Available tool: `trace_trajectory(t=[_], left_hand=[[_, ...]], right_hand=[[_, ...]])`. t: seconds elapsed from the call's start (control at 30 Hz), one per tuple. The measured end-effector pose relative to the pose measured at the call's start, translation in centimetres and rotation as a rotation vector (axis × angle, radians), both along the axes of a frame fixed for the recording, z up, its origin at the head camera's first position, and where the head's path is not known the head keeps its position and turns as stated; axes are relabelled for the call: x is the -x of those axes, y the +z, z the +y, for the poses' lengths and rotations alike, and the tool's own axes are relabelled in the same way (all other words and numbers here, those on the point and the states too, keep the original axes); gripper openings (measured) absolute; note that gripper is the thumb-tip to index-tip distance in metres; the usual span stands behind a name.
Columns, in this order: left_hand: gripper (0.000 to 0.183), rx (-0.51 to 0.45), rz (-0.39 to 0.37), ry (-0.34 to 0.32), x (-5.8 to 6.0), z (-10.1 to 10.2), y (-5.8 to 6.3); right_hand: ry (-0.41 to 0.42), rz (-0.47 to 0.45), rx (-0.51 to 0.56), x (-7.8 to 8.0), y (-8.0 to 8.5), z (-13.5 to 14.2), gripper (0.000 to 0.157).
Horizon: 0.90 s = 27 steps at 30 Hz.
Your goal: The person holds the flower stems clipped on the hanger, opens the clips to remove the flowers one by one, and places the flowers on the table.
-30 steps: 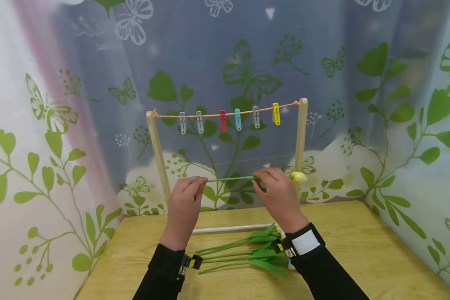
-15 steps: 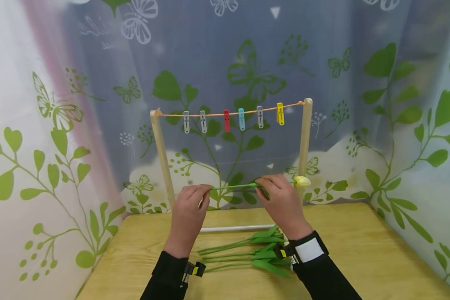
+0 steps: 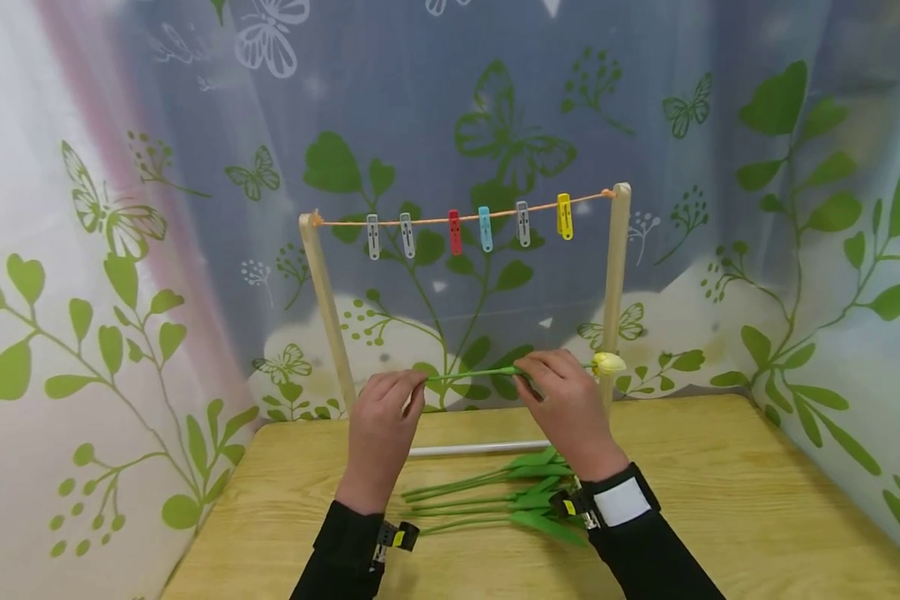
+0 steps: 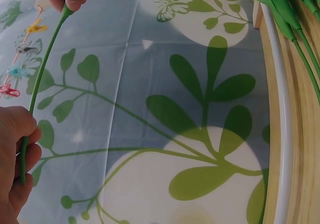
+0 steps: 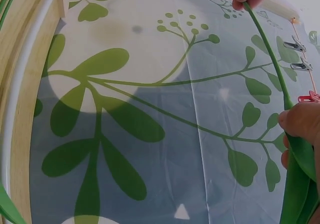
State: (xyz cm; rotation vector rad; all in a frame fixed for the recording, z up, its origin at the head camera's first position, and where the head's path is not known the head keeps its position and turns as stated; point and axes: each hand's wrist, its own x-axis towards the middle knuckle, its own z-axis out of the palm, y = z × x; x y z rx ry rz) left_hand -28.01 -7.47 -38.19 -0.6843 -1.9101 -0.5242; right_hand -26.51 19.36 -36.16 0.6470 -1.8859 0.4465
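Note:
A single artificial tulip with a pale yellow bloom [image 3: 609, 364] is held sideways between both hands, above the table. My left hand [image 3: 384, 421] pinches the thin end of its green stem [image 4: 43, 79]. The right hand [image 3: 570, 404] grips the stem nearer the bloom, over the leaves [image 5: 300, 184]. Behind the tulip stands a wooden frame with an orange cord [image 3: 431, 222] strung between two posts. Clothespins hang along the cord: grey ones, a red one [image 3: 455, 232], a light blue one [image 3: 485, 229] and a yellow one [image 3: 565, 217].
Several more tulips [image 3: 472, 502] lie on the wooden table [image 3: 720, 483] below the hands, their blooms mostly hidden by the right wrist. A white rod [image 3: 480, 448] runs along the frame's base. A patterned curtain [image 3: 420, 100] surrounds the table on the back and sides.
Both hands have come slightly lower against the frame with the tulip, keeping the same hold. The head view has shifted a little. The clothespins stay in place on the cord.

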Motion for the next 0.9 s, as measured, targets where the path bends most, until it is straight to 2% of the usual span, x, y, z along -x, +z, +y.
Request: trace_trajectory(t=[0.43, 0.9], left_hand=[[0.017, -0.001, -0.016, 0.001, -0.7, 0.4, -0.6], [0.014, -0.007, -0.017, 0.001, -1.2, 0.2, -0.1]], right_hand=[[0.026, 0.000, 0.047, -1.0, -1.9, 0.1, 0.026], [0.038, -0.026, 0.043, -1.5, -1.6, 0.0, 0.026]])
